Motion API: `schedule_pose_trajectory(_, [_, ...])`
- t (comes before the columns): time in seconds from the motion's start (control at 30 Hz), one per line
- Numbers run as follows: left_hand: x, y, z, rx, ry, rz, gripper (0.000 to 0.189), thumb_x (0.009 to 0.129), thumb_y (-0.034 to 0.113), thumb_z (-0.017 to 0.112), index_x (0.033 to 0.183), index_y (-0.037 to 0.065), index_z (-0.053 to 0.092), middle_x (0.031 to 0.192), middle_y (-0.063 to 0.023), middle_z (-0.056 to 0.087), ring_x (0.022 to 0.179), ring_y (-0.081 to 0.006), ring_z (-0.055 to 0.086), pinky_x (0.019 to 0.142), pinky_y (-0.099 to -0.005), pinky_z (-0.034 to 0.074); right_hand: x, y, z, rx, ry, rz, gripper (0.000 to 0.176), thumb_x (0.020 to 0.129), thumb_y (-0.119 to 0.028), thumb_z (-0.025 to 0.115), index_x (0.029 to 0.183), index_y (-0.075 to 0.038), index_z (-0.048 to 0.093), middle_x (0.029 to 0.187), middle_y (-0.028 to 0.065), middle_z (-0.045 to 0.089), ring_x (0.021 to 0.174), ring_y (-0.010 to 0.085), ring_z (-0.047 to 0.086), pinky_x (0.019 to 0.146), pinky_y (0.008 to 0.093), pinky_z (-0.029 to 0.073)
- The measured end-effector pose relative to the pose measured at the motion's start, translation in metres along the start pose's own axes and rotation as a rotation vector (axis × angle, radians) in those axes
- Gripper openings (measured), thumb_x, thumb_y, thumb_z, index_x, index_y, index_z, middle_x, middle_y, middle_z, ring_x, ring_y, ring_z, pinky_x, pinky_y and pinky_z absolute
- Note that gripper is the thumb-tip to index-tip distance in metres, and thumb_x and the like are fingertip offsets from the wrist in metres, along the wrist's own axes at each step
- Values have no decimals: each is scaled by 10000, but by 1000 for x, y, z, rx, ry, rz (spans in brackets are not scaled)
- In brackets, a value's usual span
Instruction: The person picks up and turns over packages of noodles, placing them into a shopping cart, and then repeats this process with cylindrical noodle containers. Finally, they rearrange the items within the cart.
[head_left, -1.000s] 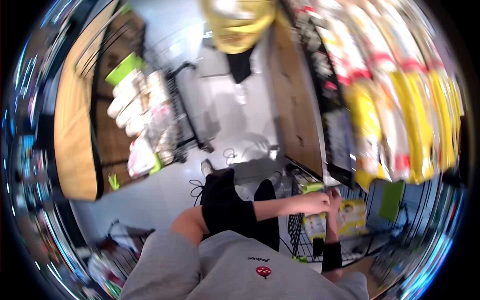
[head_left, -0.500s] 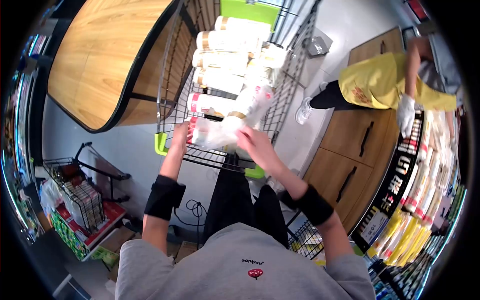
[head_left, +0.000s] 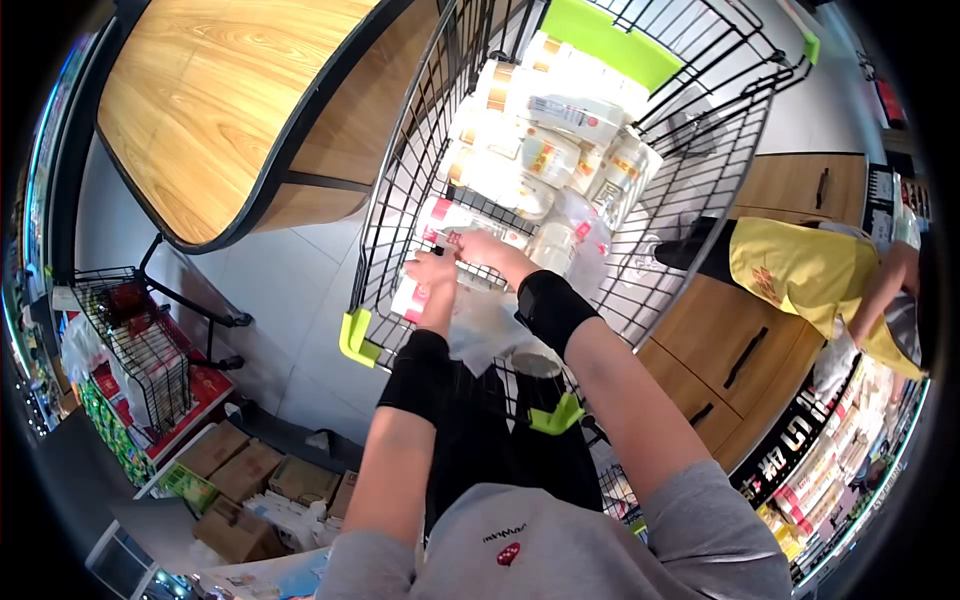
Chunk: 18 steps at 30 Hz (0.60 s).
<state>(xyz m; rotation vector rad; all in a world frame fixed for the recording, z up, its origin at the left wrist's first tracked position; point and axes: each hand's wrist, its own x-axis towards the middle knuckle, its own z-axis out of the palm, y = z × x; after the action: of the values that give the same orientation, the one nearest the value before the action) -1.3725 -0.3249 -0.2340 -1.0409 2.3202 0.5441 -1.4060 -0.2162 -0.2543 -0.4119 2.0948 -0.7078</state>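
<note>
My left hand (head_left: pixel 432 270) and my right hand (head_left: pixel 488 250) meet inside a black wire shopping cart (head_left: pixel 383 235), near its left side. The fingers of both are bent closed, fingertips nearly touching, with a small dark spot between them; what they pinch is hidden. Right beside my fingertips lies a white cylindrical package with red print (head_left: pixel 437 213). Another red-ended white package (head_left: pixel 407 300) is below my left hand. A clear plastic bag (head_left: pixel 482 325) lies crumpled under my right wrist. Further up the cart are several white packages with brown bands (head_left: pixel 497 85), partly washed out by glare.
A wooden table (head_left: pixel 220 100) with a black edge stands left of the cart. To the right are wooden drawers (head_left: pixel 735 335), a person in a yellow apron (head_left: pixel 800 270), and a shelf of packages (head_left: pixel 815 480). Cardboard boxes (head_left: pixel 250 470) and a second wire cart (head_left: pixel 135 340) are lower left.
My hands were apart, with the right one at the plastic bag; now they are together at the left side. The cart appears further right as the view has shifted. The person's gloved hand has moved lower.
</note>
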Motion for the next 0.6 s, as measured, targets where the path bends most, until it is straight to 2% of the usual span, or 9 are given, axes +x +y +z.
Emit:
schedule_pose_trajectory(0.03, [7, 8, 12, -127, 64, 7, 742, 695, 490, 626, 1133, -88, 468, 1123, -247, 492, 1016, -328, 493, 924, -497, 345, 13, 4, 5, -66, 275, 72, 336, 762, -334, 586, 934, -52, 648, 793, 177, 632, 793, 329, 614, 710, 441, 476])
schedule_pose_trajectory(0.07, [30, 11, 33, -195, -30, -100, 725, 702, 500, 632, 1114, -79, 486, 1089, -235, 517, 971, -307, 527, 865, -490, 390, -3, -15, -16, -181, 260, 153, 274, 808, -239, 509, 941, -25, 618, 951, 195, 623, 915, 310, 607, 787, 407, 477])
schedule_pose_trajectory(0.17, [92, 13, 85, -654, -301, -379, 658, 711, 523, 645, 1038, -37, 528, 996, -184, 568, 815, -259, 583, 674, -443, 474, 18, 6, -9, -91, 185, 284, 286, 832, -204, 482, 1038, -27, 570, 943, 195, 624, 941, 321, 599, 799, 428, 476])
schedule_pose_trajectory(0.2, [98, 17, 90, -791, -319, -433, 624, 710, 515, 655, 1006, -20, 534, 971, -166, 573, 765, -246, 583, 618, -419, 479, 30, 13, -12, -174, 83, 302, 292, 846, -195, 462, 1065, -15, 533, 990, 201, 610, 969, 329, 583, 799, 455, 473])
schedule_pose_trajectory(0.27, [107, 24, 101, -1000, -270, -519, 548, 706, 487, 679, 941, 12, 538, 926, -133, 576, 673, -219, 573, 514, -367, 476, 49, 29, -19, -74, -47, 347, 311, 851, -199, 447, 1084, -3, 510, 1019, 213, 594, 996, 332, 567, 800, 449, 471])
schedule_pose_trajectory(0.37, [124, 19, 115, -1159, -301, -590, 975, 562, 394, 821, 1158, -69, 203, 1065, -221, 497, 828, -292, 586, 670, -394, 527, 63, 45, -11, 38, 42, 274, 348, 866, -228, 407, 1089, 24, 494, 1057, 240, 565, 1024, 350, 540, 839, 427, 447])
schedule_pose_trajectory(0.43, [109, 31, 105, -1078, -139, -596, 928, 570, 376, 815, 1142, -83, 247, 1033, -231, 523, 845, -316, 599, 677, -396, 532, 73, 50, -4, -39, 62, 179, 355, 850, -256, 439, 1052, 30, 502, 1042, 252, 564, 1023, 353, 536, 862, 417, 429])
schedule_pose_trajectory(0.57, [90, 42, 96, -847, 139, -544, 911, 566, 347, 812, 1135, -111, 267, 965, -233, 554, 821, -326, 608, 690, -385, 529, 76, 39, -10, -116, -14, 290, 599, 686, -297, 650, 1132, -25, 357, 1113, 191, 522, 1047, 354, 511, 823, 415, 442])
schedule_pose_trajectory(0.6, [81, 43, 85, -874, 110, -545, 929, 556, 340, 816, 1144, -114, 257, 988, -235, 543, 844, -328, 598, 717, -386, 519, 74, 39, -11, -106, -4, 272, 549, 691, -275, 634, 1109, -33, 373, 1114, 182, 524, 1042, 340, 518, 820, 406, 444])
